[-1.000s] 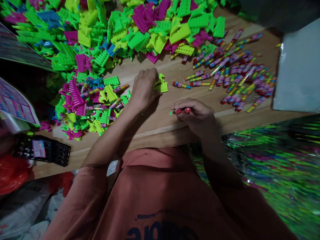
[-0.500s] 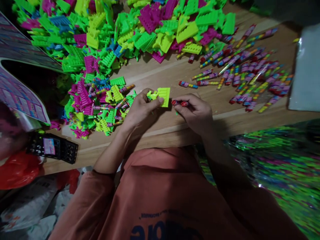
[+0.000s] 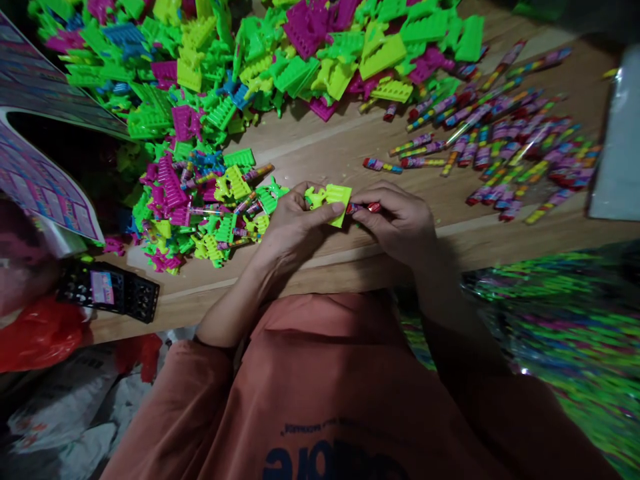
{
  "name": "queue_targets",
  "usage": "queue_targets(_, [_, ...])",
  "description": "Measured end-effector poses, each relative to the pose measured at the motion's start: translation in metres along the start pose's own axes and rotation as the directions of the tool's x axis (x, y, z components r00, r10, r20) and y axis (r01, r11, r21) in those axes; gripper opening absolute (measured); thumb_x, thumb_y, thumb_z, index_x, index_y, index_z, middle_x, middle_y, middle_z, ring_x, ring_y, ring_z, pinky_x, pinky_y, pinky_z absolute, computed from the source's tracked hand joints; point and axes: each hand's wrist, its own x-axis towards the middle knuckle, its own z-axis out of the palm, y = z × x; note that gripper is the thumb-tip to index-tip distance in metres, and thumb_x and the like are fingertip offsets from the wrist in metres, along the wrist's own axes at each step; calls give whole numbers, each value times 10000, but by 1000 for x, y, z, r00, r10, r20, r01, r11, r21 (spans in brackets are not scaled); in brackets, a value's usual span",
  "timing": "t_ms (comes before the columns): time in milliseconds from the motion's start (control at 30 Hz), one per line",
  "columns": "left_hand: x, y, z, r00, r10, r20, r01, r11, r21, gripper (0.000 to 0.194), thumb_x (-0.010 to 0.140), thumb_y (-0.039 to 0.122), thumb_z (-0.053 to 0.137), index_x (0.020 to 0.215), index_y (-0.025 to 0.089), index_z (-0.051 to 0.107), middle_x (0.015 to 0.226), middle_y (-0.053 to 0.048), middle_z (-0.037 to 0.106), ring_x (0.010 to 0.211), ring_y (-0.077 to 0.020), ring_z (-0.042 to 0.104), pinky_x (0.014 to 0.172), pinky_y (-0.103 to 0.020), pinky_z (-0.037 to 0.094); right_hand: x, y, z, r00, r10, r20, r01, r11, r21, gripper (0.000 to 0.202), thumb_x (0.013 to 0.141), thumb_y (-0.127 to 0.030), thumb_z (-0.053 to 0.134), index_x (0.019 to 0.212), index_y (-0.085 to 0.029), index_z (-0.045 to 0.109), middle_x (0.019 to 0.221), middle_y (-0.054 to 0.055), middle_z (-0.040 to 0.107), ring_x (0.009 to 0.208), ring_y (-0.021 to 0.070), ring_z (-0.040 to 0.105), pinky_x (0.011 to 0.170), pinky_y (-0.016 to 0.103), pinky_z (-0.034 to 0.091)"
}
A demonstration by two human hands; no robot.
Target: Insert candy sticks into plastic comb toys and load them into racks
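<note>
My left hand (image 3: pixel 295 223) pinches a yellow plastic piece (image 3: pixel 337 195) between thumb and fingers over the wooden table (image 3: pixel 320 143). Just to its right, my right hand (image 3: pixel 400 220) grips small candy tubes with red ends (image 3: pixel 373 207); one end is at the right edge of the yellow piece, and whether it is inside cannot be seen. A mixed heap of plastic pieces and candy tubes (image 3: pixel 173 187) lies left of my left hand. Beyond my right hand, loose candy tubes (image 3: pixel 500 143) are scattered.
A large heap of green, yellow, pink and blue plastic pieces (image 3: pixel 295 73) spans the back. Black trays (image 3: pixel 113 290) and a red bag (image 3: pixel 43 337) are at the left. A white packet (image 3: pixel 617 143) lies far right, above bags of colourful items (image 3: pixel 575 320) by the table's front edge.
My right hand's tubes have come up against the yellow piece, closing the gap. The yellow piece is tilted slightly more. The whole view has shifted a little.
</note>
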Motion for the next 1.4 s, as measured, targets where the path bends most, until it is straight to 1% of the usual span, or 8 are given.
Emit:
queue_targets(133, [1,-11,-4,993,115,-22,-108,974,201,698,623,526,1148,947,233,603,828,31,709,703,-132,641,680,-277,516,3,0,-5,997,-55,60,60,995,-83,168,1041,-232,767,1097,-366,852,1000,21,830,909,260,783,799,424,658])
queue_targets(267, [1,-23,-6,923,379,-75,-297,820,490,602,823,631,1029,1025,247,612,818,30,650,712,-149,570,672,-290,428,4,-5,1,995,-99,33,104,972,-211,227,1044,-148,695,1103,-317,835,1015,44,820,963,262,785,854,412,654])
queue_targets(400, [1,-14,-8,917,399,9,-344,778,525,610,936,791,858,1082,256,605,916,-14,653,819,-194,624,759,-321,479,0,-7,13,993,-90,-74,74,977,-199,141,1053,-199,719,1102,-285,820,1007,43,809,935,248,772,840,395,649])
queue_targets(600, [-7,9,-16,890,446,95,-354,543,761,506,992,741,816,1053,255,690,912,-21,684,814,-204,603,741,-327,448,-4,-6,14,995,-35,-93,21,989,-149,66,1075,-324,760,1089,-325,824,1027,39,828,933,253,780,843,415,663])
queue_targets(867, [-16,5,-4,976,216,25,-213,928,305,665,847,855,895,995,250,660,820,11,691,730,-153,674,714,-289,581,-4,-10,14,980,12,-199,-18,999,-27,90,1050,-313,799,1128,-315,844,1084,43,849,1017,276,812,911,452,673])
queue_targets(967, [-17,5,-3,985,172,-6,-167,965,200,624,829,772,963,950,240,661,980,-18,735,812,-147,706,772,-293,615,-5,-12,15,980,79,-182,-71,996,48,102,1043,-329,809,1137,-313,845,1089,29,849,1007,259,814,908,437,676])
queue_targets(1133, [-13,4,-9,975,217,-46,-210,970,118,725,519,360,1177,1094,274,743,1257,-14,754,1056,-177,745,908,-279,632,-5,-12,16,981,96,-170,-78,991,110,101,1024,-354,833,1113,-310,848,1079,19,846,1010,243,806,924,418,678])
queue_targets(1400, [-21,8,1,998,54,9,-55,996,73,618,599,464,1150,971,215,724,900,23,748,778,-129,699,783,-270,625,-5,-10,14,992,-1,-126,7,999,53,94,1065,-373,804,1120,-325,862,1058,39,839,988,254,796,877,433,676])
